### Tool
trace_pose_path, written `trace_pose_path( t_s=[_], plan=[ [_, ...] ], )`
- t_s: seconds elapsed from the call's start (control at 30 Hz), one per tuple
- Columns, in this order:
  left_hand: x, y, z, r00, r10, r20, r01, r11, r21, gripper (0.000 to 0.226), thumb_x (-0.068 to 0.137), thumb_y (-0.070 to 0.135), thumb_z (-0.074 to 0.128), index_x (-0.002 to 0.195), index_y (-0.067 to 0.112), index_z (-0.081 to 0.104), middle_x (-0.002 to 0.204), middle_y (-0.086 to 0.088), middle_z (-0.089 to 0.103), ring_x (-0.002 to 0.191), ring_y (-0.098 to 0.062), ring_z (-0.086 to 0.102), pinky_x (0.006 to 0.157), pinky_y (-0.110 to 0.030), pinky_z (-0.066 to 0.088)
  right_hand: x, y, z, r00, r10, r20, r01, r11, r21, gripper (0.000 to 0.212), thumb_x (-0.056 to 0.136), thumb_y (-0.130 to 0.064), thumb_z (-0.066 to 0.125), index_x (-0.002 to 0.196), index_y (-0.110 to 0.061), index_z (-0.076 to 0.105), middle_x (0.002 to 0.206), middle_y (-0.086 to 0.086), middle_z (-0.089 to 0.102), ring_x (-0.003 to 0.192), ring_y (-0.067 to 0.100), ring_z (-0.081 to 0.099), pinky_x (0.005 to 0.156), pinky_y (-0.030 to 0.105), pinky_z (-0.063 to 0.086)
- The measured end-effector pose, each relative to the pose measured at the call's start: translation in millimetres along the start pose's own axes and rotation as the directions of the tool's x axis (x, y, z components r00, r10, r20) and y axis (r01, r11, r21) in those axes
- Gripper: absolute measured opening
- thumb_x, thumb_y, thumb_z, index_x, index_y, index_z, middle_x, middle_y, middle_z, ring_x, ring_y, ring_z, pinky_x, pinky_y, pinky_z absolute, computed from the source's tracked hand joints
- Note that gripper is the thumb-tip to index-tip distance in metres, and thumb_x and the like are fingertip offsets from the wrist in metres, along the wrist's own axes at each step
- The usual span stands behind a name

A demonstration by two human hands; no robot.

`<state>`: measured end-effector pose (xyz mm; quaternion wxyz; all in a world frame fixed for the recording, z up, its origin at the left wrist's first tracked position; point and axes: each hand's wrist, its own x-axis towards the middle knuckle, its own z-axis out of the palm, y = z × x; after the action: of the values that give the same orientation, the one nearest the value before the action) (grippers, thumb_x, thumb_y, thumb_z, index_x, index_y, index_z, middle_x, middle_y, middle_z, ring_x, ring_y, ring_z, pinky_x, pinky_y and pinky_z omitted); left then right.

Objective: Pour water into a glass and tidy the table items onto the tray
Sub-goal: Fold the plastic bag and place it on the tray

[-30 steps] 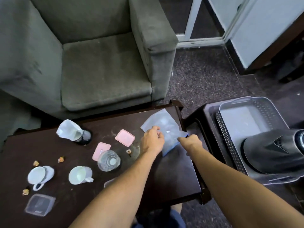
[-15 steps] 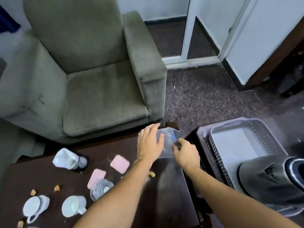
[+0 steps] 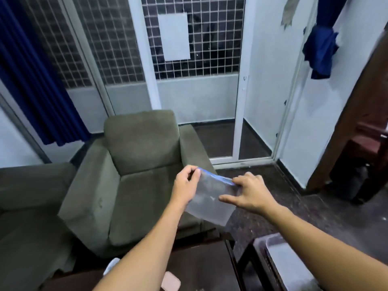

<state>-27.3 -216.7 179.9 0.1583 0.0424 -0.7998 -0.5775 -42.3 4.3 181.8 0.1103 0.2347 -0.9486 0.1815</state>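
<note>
I hold a clear plastic zip bag [image 3: 210,202] with a blue seal strip up in the air, in front of the armchair. My left hand [image 3: 185,185] pinches the left end of the seal. My right hand [image 3: 248,193] pinches the right end, with its other fingers spread over the bag. The dark table [image 3: 201,267] lies low in view, mostly hidden by my arms. A pink lid [image 3: 171,281] shows on it at the bottom edge. The grey tray [image 3: 281,263] sits at the lower right, partly cut off.
A green armchair [image 3: 134,185] stands right behind the table, with another seat [image 3: 27,206] at the left. A white-framed grid door [image 3: 189,80] and blue curtain [image 3: 27,80] fill the back. A white crumpled thing [image 3: 110,266] peeks out beside my left forearm.
Both hands have lifted the bag off the table and raised it in front of me. The view has tilted up, so the cups, glass and most of the table have dropped out of sight.
</note>
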Motion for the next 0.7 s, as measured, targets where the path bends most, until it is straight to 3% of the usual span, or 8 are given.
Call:
trace_pose_path(
  t_s=[0.07, 0.17, 0.23, 0.3, 0.43, 0.53, 0.6, 0.7],
  plan=[
    [2.5, 19.4, -20.7, 0.999, 0.043, -0.016, -0.043, 0.999, 0.009, 0.018, 0.099, 0.015, 0.055, 0.085, 0.017, 0.066, 0.081, 0.005, 0.067, 0.077, -0.009, 0.057, 0.079, -0.030, 0.047, 5.1, -3.6, -18.3, 0.997, -0.064, 0.033, 0.066, 0.995, -0.072, 0.060, 0.069, -0.085, 0.060, 0.086, -0.028, 0.071, 0.086, -0.012, 0.054, 0.097, 0.020, 0.050, 0.079, 0.038, 0.036],
    [1.8, 38.4, -51.8, 0.991, 0.099, -0.090, -0.096, 0.995, 0.039, 0.023, 0.101, 0.013, 0.052, 0.082, 0.023, 0.062, 0.077, 0.010, 0.064, 0.071, 0.000, 0.055, 0.076, -0.025, 0.045, 14.7, -22.5, -36.1, 0.983, -0.162, -0.081, 0.158, 0.986, -0.052, 0.048, 0.077, -0.073, 0.061, 0.089, -0.028, 0.075, 0.101, -0.003, 0.055, 0.099, 0.023, 0.047, 0.078, 0.036, 0.030],
    [-0.4, 45.8, -73.5, 0.982, 0.086, -0.167, -0.084, 0.996, 0.020, 0.020, 0.102, 0.014, 0.050, 0.086, 0.019, 0.061, 0.079, 0.008, 0.064, 0.074, -0.004, 0.057, 0.079, -0.027, 0.046, 26.1, -41.4, -44.7, 0.981, -0.143, -0.128, 0.153, 0.985, 0.077, 0.032, 0.082, -0.053, 0.070, 0.090, -0.023, 0.075, 0.116, 0.001, 0.056, 0.107, 0.025, 0.047, 0.084, 0.036, 0.032],
    [-3.2, 50.1, -95.8, 0.968, 0.073, -0.240, -0.074, 0.997, 0.001, 0.019, 0.102, 0.016, 0.049, 0.088, 0.016, 0.061, 0.081, 0.007, 0.065, 0.077, -0.010, 0.059, 0.082, -0.031, 0.048, 39.2, -60.5, -52.6, 0.996, -0.059, -0.072, 0.079, 0.951, 0.299, 0.015, 0.086, -0.033, 0.077, 0.090, -0.019, 0.072, 0.122, 0.002, 0.058, 0.113, 0.021, 0.051, 0.095, 0.036, 0.039],
    [-7.7, 52.0, -135.0, 0.929, 0.066, -0.364, -0.074, 0.997, -0.010, 0.022, 0.102, 0.019, 0.048, 0.084, 0.021, 0.060, 0.074, 0.017, 0.067, 0.071, -0.002, 0.058, 0.077, -0.026, 0.047, 61.0, -93.0, -61.9, 0.998, 0.061, 0.011, -0.054, 0.759, 0.649, 0.011, 0.091, -0.019, 0.074, 0.100, -0.019, 0.068, 0.077, -0.002, 0.074, 0.073, 0.013, 0.066, 0.079, 0.040, 0.056],
    [-11.6, 55.8, -153.7, 0.916, 0.049, -0.398, -0.056, 0.998, -0.007, 0.020, 0.101, 0.022, 0.050, 0.085, 0.021, 0.061, 0.077, 0.014, 0.067, 0.071, -0.005, 0.058, 0.076, -0.029, 0.048, 74.5, -115.8, -58.3, 0.992, 0.117, 0.038, -0.099, 0.574, 0.813, 0.031, 0.092, -0.006, 0.072, 0.121, -0.011, 0.062, 0.068, 0.000, 0.075, 0.061, 0.008, 0.068, 0.064, 0.026, 0.058],
    [-13.7, 59.3, -163.3, 0.906, 0.050, -0.420, -0.046, 0.999, 0.020, 0.018, 0.102, 0.024, 0.050, 0.089, 0.020, 0.062, 0.079, 0.012, 0.068, 0.075, -0.007, 0.061, 0.077, -0.029, 0.049, 83.1, -130.3, -55.1, 0.991, 0.128, 0.041, -0.112, 0.613, 0.782, 0.021, 0.091, -0.008, 0.074, 0.111, -0.006, 0.072, 0.069, -0.003, 0.076, 0.062, 0.007, 0.069, 0.065, 0.023, 0.056],
    [-14.3, 64.7, -178.9, 0.827, 0.070, -0.558, -0.043, 0.997, 0.061, 0.016, 0.101, 0.025, 0.052, 0.091, 0.019, 0.064, 0.077, 0.015, 0.067, 0.079, -0.008, 0.063, 0.071, -0.027, 0.047, 91.6, -146.9, -55.4, 0.980, 0.189, -0.063, -0.080, 0.662, 0.745, 0.012, 0.090, -0.011, 0.073, 0.086, -0.022, 0.078, 0.071, -0.008, 0.076, 0.068, 0.002, 0.069, 0.071, 0.023, 0.054]
  ],
)
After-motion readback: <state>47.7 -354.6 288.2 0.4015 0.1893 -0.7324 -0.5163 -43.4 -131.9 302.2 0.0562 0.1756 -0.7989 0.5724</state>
